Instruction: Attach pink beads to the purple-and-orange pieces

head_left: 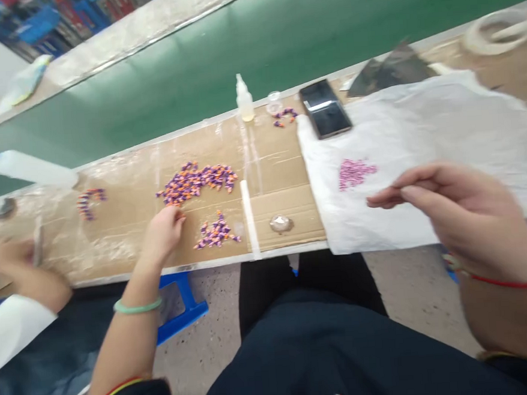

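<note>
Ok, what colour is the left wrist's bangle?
The round bangle is pale green, in the head view.

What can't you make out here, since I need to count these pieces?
Head view:
Purple-and-orange pieces: too small to count or identify.
Pink pieces: too small and blurred to separate.
Left hand: its back hides the palm and anything held.
Right hand: blurred, forearm cut off by the right edge.

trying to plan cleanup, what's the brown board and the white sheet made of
The brown board looks like matt corrugated cardboard, with a seam and glossy tape strips. The white sheet seems thin plastic film, given its soft creases and faint sheen, though paper is possible.
</note>
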Demonstrator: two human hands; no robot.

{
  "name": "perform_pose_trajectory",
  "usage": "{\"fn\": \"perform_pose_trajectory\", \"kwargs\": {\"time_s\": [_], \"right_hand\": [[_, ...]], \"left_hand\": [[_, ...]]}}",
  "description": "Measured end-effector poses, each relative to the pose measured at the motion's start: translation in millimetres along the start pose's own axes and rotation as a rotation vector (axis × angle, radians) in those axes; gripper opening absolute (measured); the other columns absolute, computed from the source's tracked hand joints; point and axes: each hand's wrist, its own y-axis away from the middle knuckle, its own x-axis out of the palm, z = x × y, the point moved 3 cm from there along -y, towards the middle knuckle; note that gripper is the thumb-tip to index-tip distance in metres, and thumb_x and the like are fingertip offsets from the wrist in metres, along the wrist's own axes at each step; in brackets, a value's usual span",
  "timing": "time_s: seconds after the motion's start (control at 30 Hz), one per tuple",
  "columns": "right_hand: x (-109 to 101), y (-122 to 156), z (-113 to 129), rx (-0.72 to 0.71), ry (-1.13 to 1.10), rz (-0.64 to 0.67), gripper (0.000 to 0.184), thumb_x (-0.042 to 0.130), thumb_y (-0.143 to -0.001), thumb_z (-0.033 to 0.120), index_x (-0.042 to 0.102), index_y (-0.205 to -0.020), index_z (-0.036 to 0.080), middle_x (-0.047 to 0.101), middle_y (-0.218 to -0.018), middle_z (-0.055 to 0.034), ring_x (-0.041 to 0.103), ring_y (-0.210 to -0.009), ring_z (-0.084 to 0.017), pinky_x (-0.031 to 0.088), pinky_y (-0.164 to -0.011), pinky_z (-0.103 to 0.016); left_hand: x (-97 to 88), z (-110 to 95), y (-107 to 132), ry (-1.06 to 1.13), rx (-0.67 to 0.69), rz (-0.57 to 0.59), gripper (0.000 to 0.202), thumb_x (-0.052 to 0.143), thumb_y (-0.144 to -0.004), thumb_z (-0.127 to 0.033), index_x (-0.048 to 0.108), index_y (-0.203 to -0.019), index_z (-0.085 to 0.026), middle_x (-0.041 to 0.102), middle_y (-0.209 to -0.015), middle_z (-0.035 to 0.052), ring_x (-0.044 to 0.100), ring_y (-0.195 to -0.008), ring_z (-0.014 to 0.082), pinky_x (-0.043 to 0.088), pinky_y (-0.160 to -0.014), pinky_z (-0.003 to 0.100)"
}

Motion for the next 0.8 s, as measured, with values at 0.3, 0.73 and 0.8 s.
{"fn": "perform_pose_trajectory", "kwargs": {"time_s": [0.3,0.73,0.8], "right_hand": [[-15,-11,-8,-0.181,0.238,-0.033,0.010,0.057,-0.090,0.019,0.066,-0.089,0.024,0.073,-0.090,-0.0038,0.069,-0.087,-0.021,0.055,-0.078,-0.040],[21,-45,-60,-0.276,0.834,0.078,0.010,0.058,-0.081,0.017,0.060,-0.072,0.021,0.069,-0.079,-0.0071,0.057,-0.080,-0.025,0.045,-0.081,-0.041],[23,-47,-61,-0.275,0.843,0.074,0.010,0.057,-0.081,0.019,0.059,-0.071,0.021,0.069,-0.079,-0.0078,0.056,-0.080,-0.025,0.045,-0.080,-0.041]], "left_hand": [[-23.5,-8,9,0.320,-0.125,-0.198,0.019,0.065,-0.076,-0.048,0.066,-0.071,-0.030,0.063,-0.069,-0.0028,0.059,-0.066,0.0219,0.044,-0.056,0.029],[-8.2,-104,45,1.300,-0.212,0.006,0.031,0.087,-0.064,-0.046,0.071,-0.077,-0.023,0.065,-0.060,0.0001,0.054,-0.051,0.0128,0.044,-0.044,0.023],[-2.9,-126,48,1.316,-0.118,0.031,0.026,0.083,-0.071,-0.041,0.068,-0.077,-0.021,0.061,-0.058,-0.0008,0.050,-0.048,0.0103,0.041,-0.043,0.021]]}}
